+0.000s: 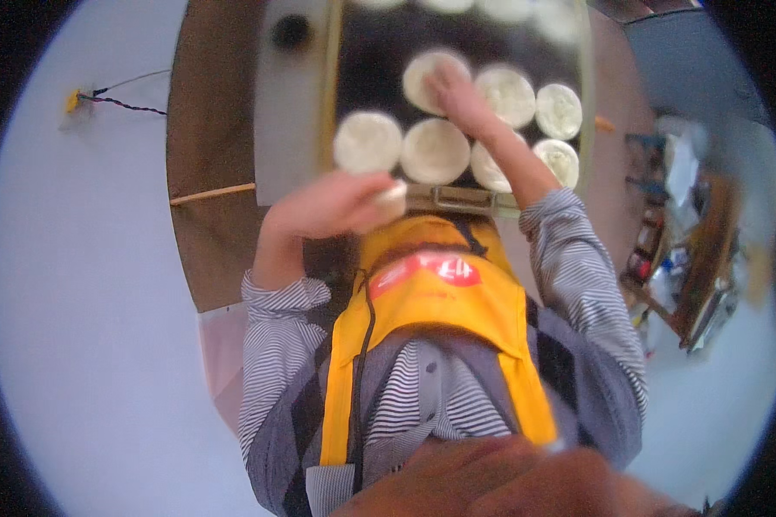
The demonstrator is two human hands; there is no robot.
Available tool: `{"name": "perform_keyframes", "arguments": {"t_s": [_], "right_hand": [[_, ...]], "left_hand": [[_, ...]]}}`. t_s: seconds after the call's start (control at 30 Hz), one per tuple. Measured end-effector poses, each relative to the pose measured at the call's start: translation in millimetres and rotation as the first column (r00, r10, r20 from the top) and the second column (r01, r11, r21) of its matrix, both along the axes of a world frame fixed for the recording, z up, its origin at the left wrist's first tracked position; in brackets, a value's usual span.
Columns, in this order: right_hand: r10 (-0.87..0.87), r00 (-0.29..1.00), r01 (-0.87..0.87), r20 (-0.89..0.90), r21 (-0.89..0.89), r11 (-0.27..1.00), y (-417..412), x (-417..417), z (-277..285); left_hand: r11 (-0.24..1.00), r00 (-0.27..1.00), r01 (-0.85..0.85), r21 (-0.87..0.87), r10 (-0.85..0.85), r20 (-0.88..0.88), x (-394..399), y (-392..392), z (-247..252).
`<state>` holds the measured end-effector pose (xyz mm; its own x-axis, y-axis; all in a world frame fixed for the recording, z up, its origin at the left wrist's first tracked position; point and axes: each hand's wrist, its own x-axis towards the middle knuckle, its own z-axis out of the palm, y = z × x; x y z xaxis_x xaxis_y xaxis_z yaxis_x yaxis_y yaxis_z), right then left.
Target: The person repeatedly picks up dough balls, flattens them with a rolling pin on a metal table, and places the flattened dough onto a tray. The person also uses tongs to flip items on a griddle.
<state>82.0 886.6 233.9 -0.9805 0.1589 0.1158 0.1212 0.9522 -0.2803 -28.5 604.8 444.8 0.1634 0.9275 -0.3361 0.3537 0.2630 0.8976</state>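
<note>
Several flat round white discs, which look like dough, lie in rows on a dark griddle or tray (368, 77) with a pale metal rim. My right hand (456, 94) reaches over it, its blurred fingers on the face of a disc (420, 81) in the upper of the two near rows. Beside that one lies another disc (506, 97). My left hand (343, 203) is at the near left edge, closed around a small whitish object (391, 199) that I cannot make out, just below the front-row discs (434, 152).
A metal handle (463, 199) is on the tray's near side, close to my yellow apron (440, 291). A round black thing (291, 31) sits on the pale surface at left. Cluttered shelving (711, 239) stands at far right; wires hang on the left wall.
</note>
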Motion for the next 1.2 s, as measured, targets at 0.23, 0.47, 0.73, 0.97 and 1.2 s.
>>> {"name": "perform_keyframes", "arguments": {"t_s": [0.23,0.47,0.73,0.97,1.2], "right_hand": [[0.468,0.872,-0.149,-0.144,-0.989,-0.027,-41.4,20.2,100.0],[0.009,0.999,-0.044,-0.050,-0.757,0.652,-29.5,-29.3,101.3],[0.196,0.967,-0.227,-0.163,-0.196,0.954,-24.9,-55.1,24.4],[0.120,0.992,-0.120,-0.049,0.002,0.993,-34.5,-95.0,22.8],[0.091,0.994,-0.093,0.063,0.024,0.995,-43.9,-71.5,-3.1]], "left_hand": [[0.998,0.984,0.043,0.048,-0.034,-0.174,-27.7,27.1,-7.9],[0.971,0.872,-0.112,0.213,0.199,-0.448,-88.1,77.0,-41.0],[0.919,0.583,0.149,0.366,0.217,-0.783,-87.3,60.1,-167.3],[0.890,0.564,-0.004,0.455,0.378,-0.734,-118.3,70.9,-191.9],[0.980,0.400,0.059,0.192,0.153,-0.904,-112.6,79.7,-179.0]]}}
